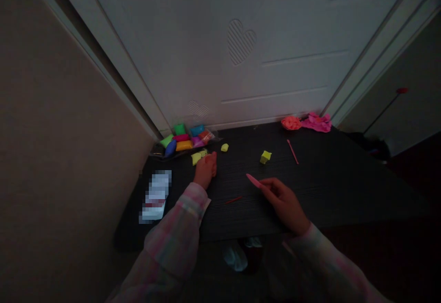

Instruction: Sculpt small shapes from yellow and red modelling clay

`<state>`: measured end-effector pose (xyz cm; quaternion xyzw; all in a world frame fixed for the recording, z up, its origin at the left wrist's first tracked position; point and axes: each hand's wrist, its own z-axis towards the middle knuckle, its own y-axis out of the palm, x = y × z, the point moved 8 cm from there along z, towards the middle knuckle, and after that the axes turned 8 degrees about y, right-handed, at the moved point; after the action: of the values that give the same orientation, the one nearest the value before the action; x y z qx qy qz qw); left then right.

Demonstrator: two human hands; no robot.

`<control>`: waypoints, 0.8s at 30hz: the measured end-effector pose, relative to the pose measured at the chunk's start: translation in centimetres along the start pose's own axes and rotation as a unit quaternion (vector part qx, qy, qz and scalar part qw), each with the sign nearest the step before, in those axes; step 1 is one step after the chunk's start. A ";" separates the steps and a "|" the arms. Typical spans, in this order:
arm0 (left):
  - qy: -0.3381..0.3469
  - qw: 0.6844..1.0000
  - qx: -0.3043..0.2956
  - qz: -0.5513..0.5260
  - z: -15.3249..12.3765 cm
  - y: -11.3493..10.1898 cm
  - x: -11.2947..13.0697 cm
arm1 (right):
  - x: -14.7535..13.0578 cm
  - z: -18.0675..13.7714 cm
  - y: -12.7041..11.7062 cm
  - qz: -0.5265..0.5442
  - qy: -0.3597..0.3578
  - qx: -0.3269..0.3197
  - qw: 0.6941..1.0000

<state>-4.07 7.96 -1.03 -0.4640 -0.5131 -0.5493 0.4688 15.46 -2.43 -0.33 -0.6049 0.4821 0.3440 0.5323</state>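
Observation:
My right hand (284, 204) pinches a pink plastic clay knife (254, 180), its flat blade pointing left and away from me. Beyond the blade stands a small yellow clay cube (265, 157). On the left side, my left hand (206, 170) is closed with its fingers curled; whatever may be inside is hidden. Just behind it lies a yellow clay packet (197, 157), and I cannot tell whether the hand touches it. A small yellow lump (224, 147) rests a little farther back. Between my hands lies a thin red stick (233, 200).
Colourful clay packets (184, 145) lie in clear wrapping at the back left. A blurred-out white sheet (156, 196) is at the left. Toward the right are a pink stick tool (292, 151), a coral flower shape (291, 122) and a crumpled pink piece (317, 122). A white door (275, 77) borders the dark table.

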 end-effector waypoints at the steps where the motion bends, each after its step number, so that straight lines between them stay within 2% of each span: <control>1: -0.007 1.000 0.003 -0.013 0.0 0.0 0.0 | 0.0 0.0 0.0 -0.003 -0.001 0.001 1.000; 7: -0.076 0.992 0.042 -0.088 -0.5 0.2 -0.3 | -0.1 0.0 -0.1 -0.020 -0.014 0.013 1.000; 16: -0.049 0.994 0.069 -0.075 -0.5 0.1 -0.4 | -0.2 -0.1 0.0 -0.012 -0.009 0.001 1.000; 19: -0.047 0.994 0.053 -0.081 -0.4 0.3 -0.5 | 0.0 0.0 0.1 0.006 -0.010 -0.001 1.000; 24: -0.047 0.995 -0.007 -0.093 -0.7 1.1 -0.1 | 0.1 0.0 0.2 0.012 -0.012 -0.001 1.000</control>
<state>-2.96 7.22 -1.04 -0.4428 -0.5718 -0.5713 0.3880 15.36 -2.43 -0.51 -0.5953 0.4826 0.3587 0.5330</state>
